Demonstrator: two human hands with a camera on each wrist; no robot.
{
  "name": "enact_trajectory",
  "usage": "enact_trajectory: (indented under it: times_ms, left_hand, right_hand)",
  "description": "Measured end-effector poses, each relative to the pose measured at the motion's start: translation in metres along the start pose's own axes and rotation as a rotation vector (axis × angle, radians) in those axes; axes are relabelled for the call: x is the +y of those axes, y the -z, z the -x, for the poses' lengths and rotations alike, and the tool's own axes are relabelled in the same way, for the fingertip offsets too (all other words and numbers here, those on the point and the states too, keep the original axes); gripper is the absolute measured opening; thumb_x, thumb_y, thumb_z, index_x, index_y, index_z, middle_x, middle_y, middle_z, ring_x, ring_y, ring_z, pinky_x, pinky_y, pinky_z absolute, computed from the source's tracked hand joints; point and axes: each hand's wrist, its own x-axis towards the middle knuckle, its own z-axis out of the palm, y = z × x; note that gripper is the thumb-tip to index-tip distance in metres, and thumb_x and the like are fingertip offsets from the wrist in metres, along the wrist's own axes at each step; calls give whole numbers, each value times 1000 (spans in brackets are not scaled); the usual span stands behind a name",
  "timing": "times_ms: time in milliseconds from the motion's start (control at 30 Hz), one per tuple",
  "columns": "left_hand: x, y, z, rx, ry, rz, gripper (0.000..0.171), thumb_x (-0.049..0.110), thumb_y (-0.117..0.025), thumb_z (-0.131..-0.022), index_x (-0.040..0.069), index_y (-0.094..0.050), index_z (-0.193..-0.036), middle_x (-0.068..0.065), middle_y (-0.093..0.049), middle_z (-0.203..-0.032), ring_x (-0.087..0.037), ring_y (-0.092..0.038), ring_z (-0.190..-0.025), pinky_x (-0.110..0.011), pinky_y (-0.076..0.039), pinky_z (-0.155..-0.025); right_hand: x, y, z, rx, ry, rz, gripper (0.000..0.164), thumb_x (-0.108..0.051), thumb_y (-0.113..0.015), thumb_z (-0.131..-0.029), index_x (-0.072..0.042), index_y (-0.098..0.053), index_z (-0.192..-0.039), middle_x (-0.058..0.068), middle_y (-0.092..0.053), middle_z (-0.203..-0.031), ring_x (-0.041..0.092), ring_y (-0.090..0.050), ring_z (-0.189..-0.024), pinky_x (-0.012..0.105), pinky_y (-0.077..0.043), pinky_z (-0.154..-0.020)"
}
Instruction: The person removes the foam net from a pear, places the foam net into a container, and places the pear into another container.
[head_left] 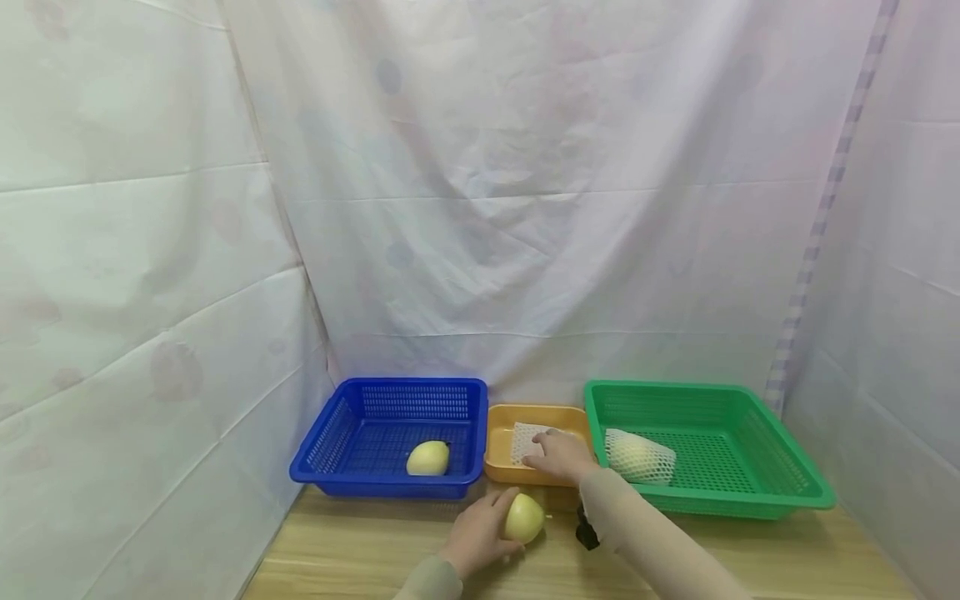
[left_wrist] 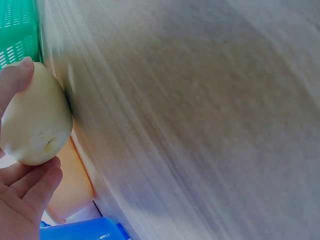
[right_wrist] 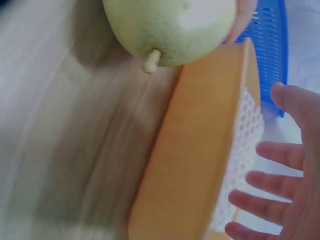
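Observation:
A yellow-green pear (head_left: 524,518) is gripped between the thumb and fingers of my left hand (head_left: 480,532), low over the table in front of the orange tray (head_left: 517,477). Its stem points right in the head view; the left wrist view shows the other end of the same pear (left_wrist: 37,115). My right hand (head_left: 564,457) hovers at the orange tray with its fingers spread and nothing in them. Under its fingertips in the tray lies white foam netting (right_wrist: 245,135), partly covered by the hand in the head view.
To the left stands a blue basket (head_left: 382,480) with another pear (head_left: 428,458) inside. A green basket (head_left: 750,502) on the right holds a pear in a white foam net (head_left: 640,457). Near my right forearm is a small black object (head_left: 587,532). White cloth (head_left: 480,250) hangs behind the baskets.

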Motion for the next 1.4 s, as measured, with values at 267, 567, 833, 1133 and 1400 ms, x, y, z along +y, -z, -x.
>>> enact_trajectory:
  times_ms: [267,567,833,1133,1400]
  left_hand:
    - [0,1,0,0,2,-3,83,45,-83,-70,17,-48,-141,-8,-62,-121,-23,-61,-104,-40,-52,-83]
    - [2,1,-1,-24,27,11,84,45,-83,-71,17,-48,-141,-7,-61,-123,-22,-60,-106,-41,-52,-85]
    - [4,4,-1,-31,40,6,83,47,-83,-70,19,-48,-141,-6,-62,-121,-21,-61,-104,-41,-52,-82]
    - [3,2,-1,5,19,-6,84,46,-84,-69,18,-48,-140,-6,-62,-120,-21,-62,-101,-40,-53,-82]
    - [1,0,-1,-5,25,-9,85,44,-84,-69,16,-48,-141,-7,-62,-120,-22,-62,-102,-40,-52,-83]
  right_hand:
    - [-3,-11,-4,-64,-110,-40,72,-60,-54,-90,-7,-52,-138,23,-42,-144,43,-40,-131,61,-35,-100]
    - [0,-16,-7,-164,-182,-63,80,-70,-44,-88,-12,-47,-144,20,-40,-148,40,-34,-136,66,-27,-102]
    - [0,-13,-5,-213,-194,-56,81,-72,-38,-89,-11,-53,-139,20,-42,-146,40,-33,-137,66,-24,-103]
    - [-1,-10,-4,-149,-160,-58,70,-64,-43,-93,-13,-52,-139,18,-41,-147,39,-33,-137,68,-22,-103]
    - [-5,-5,-1,-83,-94,-55,64,-57,-53,-92,-10,-57,-134,21,-43,-144,42,-37,-133,63,-31,-101]
